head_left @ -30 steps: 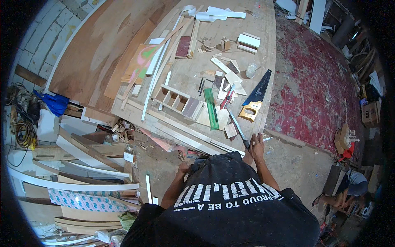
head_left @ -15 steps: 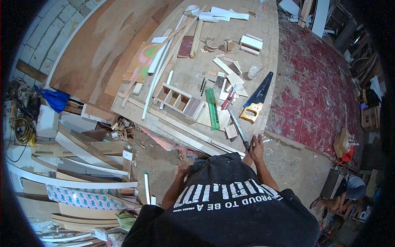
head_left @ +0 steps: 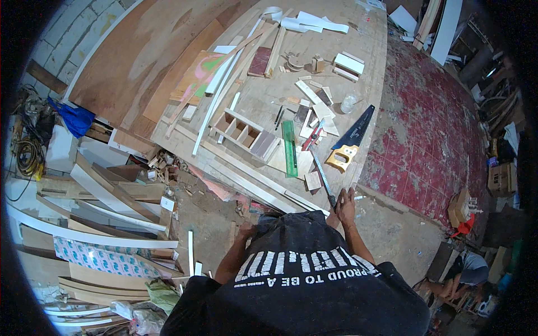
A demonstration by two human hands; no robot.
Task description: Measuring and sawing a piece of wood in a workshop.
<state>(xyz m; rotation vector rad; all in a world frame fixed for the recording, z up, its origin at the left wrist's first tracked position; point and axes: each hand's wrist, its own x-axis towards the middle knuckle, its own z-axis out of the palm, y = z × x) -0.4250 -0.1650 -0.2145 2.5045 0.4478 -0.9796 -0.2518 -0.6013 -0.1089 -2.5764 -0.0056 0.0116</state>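
Observation:
My right hand [head_left: 346,203] rests at the workbench's front edge with its fingers stretched out, beside the black end of a tape measure [head_left: 331,198] whose blade extends over the bench. My left hand [head_left: 246,231] is low beside my body, its fingers unclear. Near my right hand lie a wood block [head_left: 313,180], a hand saw [head_left: 343,157] with a yellow handle, a green straightedge [head_left: 290,145] and a red utility knife [head_left: 311,136]. Further left is a small compartmented wooden frame [head_left: 240,132]; beyond are scattered offcuts [head_left: 315,99] and a clear cup [head_left: 350,102].
Large plywood sheets [head_left: 117,61] lean at the upper left. Strips and curved boards [head_left: 106,241] are stacked left of me. A red, worn panel surface [head_left: 420,134] lies right of the bench [head_left: 367,61]. Another person [head_left: 468,266] crouches at the lower right.
The view has shifted slightly, moving the bench items a little within the picture. Both my hands stay in nearly the same places.

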